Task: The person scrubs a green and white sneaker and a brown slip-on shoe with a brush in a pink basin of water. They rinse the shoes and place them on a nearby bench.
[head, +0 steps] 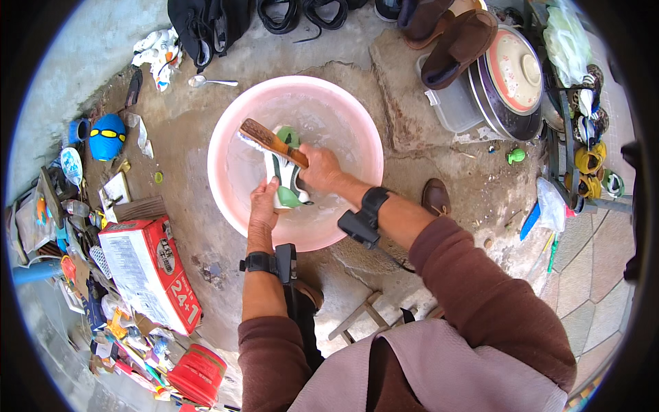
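Observation:
A pink plastic basin (221, 206) holding cloudy water stands on the ground before me. Over the water, my left hand (264, 201) grips a white and green shoe (289, 198) along its near left side. My right hand (320, 167) is closed around the handle of a wooden scrubbing brush (262, 135) with pale bristles. The brush lies across the shoe, its head pointing to the upper left. Part of the shoe is hidden under the brush and my right hand.
A red and white cardboard box (149, 273) and a red bucket (198, 373) stand at left among clutter. A metal spoon (212, 81) lies beyond the basin. Brown shoes (461, 49) rest beside a lidded pot (515, 72) at upper right. Black shoes (208, 28) line the far side.

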A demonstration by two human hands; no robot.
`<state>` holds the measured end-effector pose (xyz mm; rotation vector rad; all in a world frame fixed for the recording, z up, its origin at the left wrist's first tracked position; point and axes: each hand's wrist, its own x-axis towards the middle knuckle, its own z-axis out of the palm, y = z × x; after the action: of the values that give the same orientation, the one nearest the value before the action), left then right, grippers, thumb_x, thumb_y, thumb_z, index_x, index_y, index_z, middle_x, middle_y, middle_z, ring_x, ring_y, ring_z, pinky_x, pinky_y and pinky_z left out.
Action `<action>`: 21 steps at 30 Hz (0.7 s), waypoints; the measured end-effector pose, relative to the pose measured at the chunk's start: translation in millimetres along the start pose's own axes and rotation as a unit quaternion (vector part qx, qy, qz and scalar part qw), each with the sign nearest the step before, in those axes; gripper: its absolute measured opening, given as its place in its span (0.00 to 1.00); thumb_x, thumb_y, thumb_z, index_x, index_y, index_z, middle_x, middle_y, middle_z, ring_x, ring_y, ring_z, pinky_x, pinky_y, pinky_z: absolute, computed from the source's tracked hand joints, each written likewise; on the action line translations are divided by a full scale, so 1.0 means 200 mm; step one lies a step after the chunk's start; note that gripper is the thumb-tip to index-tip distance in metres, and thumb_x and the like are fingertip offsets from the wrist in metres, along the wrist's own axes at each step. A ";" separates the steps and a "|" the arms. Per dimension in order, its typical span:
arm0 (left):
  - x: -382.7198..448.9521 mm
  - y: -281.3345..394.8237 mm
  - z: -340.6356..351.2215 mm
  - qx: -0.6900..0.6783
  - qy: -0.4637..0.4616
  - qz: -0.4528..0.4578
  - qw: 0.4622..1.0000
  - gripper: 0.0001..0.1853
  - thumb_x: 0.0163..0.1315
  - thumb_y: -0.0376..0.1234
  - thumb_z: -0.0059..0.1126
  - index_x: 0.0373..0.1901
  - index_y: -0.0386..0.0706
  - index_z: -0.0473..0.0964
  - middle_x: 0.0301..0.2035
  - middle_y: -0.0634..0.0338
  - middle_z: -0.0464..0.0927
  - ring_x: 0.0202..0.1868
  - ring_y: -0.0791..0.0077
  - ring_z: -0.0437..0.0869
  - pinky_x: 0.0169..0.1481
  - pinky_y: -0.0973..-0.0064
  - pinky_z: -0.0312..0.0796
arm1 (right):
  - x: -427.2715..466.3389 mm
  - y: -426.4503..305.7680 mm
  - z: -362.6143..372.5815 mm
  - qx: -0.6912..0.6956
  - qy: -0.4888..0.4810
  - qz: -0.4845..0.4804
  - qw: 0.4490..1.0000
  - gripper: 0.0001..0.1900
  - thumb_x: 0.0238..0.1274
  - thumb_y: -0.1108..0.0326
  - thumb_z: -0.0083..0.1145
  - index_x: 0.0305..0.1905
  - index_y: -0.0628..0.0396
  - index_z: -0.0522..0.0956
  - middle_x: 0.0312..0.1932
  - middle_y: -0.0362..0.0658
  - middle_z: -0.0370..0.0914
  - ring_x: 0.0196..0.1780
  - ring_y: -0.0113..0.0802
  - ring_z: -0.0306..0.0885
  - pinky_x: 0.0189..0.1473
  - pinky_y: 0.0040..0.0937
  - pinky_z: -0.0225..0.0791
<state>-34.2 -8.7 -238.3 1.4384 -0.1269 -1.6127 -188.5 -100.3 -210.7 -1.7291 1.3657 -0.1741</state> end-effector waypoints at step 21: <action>0.15 0.05 -0.01 0.210 0.029 0.151 0.966 0.19 0.58 0.28 0.49 0.53 0.35 0.68 0.40 0.62 0.76 0.39 0.77 0.73 0.47 0.81 0.66 | -0.38 0.20 -0.38 0.131 -0.271 0.051 0.952 0.21 0.57 0.63 0.46 0.55 0.58 0.70 0.22 0.42 0.71 0.23 0.29 0.69 0.25 0.29 0.65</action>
<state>-23.0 -34.0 -255.0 1.6870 -0.6557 -1.3369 -291.4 -78.1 -165.0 -1.3463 0.9691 0.1642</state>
